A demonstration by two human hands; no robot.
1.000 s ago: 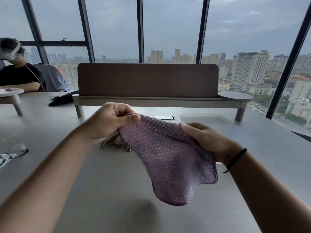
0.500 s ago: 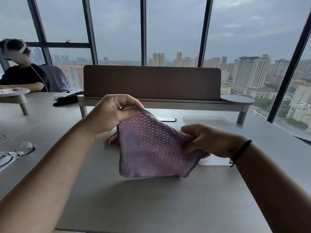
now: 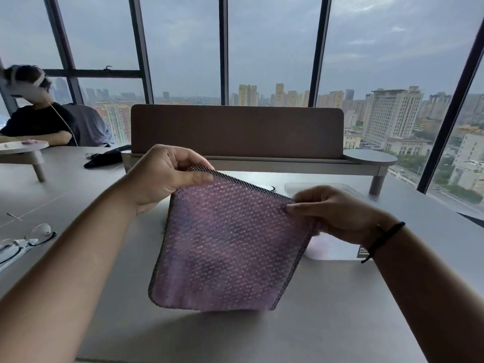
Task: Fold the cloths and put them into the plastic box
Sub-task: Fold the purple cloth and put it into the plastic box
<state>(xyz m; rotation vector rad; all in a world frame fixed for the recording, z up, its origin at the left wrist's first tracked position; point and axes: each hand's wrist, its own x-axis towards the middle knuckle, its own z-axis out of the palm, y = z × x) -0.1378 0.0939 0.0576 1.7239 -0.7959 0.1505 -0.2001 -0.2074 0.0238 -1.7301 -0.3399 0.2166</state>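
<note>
Single head-worn wide-angle view: looked forward and slightly down across the surface (image 3: 235, 334) toward the windows (image 3: 267, 48); close to the forearms, which entered from both lower corners.

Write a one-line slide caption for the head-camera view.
Both hands, left and right, hold a purple cloth spread above the grey table.
</note>
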